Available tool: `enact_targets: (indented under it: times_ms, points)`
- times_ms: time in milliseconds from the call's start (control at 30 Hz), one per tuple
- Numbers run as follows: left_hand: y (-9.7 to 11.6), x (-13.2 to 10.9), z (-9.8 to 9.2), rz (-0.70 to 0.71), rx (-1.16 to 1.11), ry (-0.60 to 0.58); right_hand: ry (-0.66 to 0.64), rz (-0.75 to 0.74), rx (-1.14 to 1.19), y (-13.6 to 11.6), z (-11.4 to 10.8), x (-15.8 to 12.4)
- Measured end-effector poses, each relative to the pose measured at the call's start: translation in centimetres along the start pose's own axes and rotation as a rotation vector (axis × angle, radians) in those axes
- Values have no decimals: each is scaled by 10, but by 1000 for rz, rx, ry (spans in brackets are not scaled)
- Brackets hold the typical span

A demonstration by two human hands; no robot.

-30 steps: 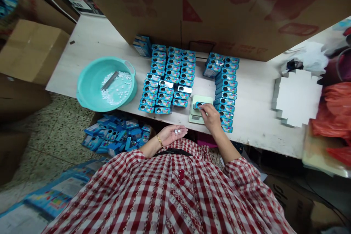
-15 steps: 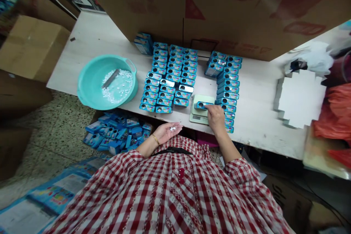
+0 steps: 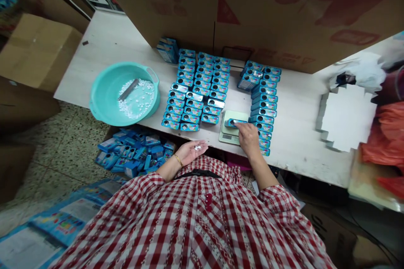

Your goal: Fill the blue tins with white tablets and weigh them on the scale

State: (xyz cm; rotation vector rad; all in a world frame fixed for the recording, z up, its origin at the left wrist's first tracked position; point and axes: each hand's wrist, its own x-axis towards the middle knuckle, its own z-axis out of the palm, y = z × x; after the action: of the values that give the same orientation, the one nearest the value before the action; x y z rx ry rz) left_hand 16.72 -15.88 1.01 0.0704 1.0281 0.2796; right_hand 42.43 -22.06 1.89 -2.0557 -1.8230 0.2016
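Observation:
My left hand is palm up near the table's front edge, fingers stretched out, and holds several small white pieces in the palm. My right hand is over a pale green scale, thumb and fingers pinched together at the top of a small blue box. The box lies on the scale's platform, with a dark round hole on its upper face. What the pinched fingertips hold, if anything, is too small to make out.
Rows of similar blue boxes stand left of the scale; another row stands right. A turquoise basin holds white pieces and a grey scoop-like bar. A large carton rises behind. Blue boxes fill a container below the table.
The fingertips of my right hand have moved slightly left along the box top, closer to the hole. My left hand stays nearly where it was. The whole view has shifted a little.

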Motion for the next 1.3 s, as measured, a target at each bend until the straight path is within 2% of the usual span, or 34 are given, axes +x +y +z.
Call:
enact_targets:
  times_ms: [133, 267, 400, 467, 567, 633, 700, 767, 833, 867, 967, 1033, 1067, 1167, 1300]
  points:
    - [2, 1, 1, 4, 3, -10, 13, 30, -27, -1, 1, 6]
    - [3, 1, -4, 16, 8, 5, -134, 34, -150, 8, -5, 12]
    - [4, 0, -10, 27, -12, 25, -232, -80, -149, -12, -4, 17]
    - [5, -1, -12, 30, -30, 41, -256, -149, -121, -34, 5, 20]
    - [6, -3, -11, 35, -37, 66, -267, -190, -89, -64, 31, 25]
    - [7, -4, -9, 36, -37, 81, -254, -188, -95, -75, 47, 28]
    - [8, -4, -8, 42, -43, 95, -233, -211, -97, -74, 56, 32]
    - [10, -6, -8, 50, -51, 104, -212, -264, -80, -60, 52, 40]
    - [11, -7, -10, 49, -54, 120, -169, -264, -74, -34, 37, 57]
    - [12, -8, -11, 47, -54, 129, -133, -221, -87, -17, 28, 71]
    - [12, -10, -13, 62, -65, 155, 24, 96, -222, 39, 4, 121]
    - [12, -11, -15, 91, -84, 165, 36, 203, -325, 70, -1, 154]
    - [11, -12, -16, 104, -92, 171, 14, 205, -364, 81, 0, 167]
    - [9, -14, -18, 123, -107, 185, -66, 147, -458, 97, 12, 189]
    - [8, -15, -20, 121, -118, 196, -68, 55, -545, 90, 16, 178]
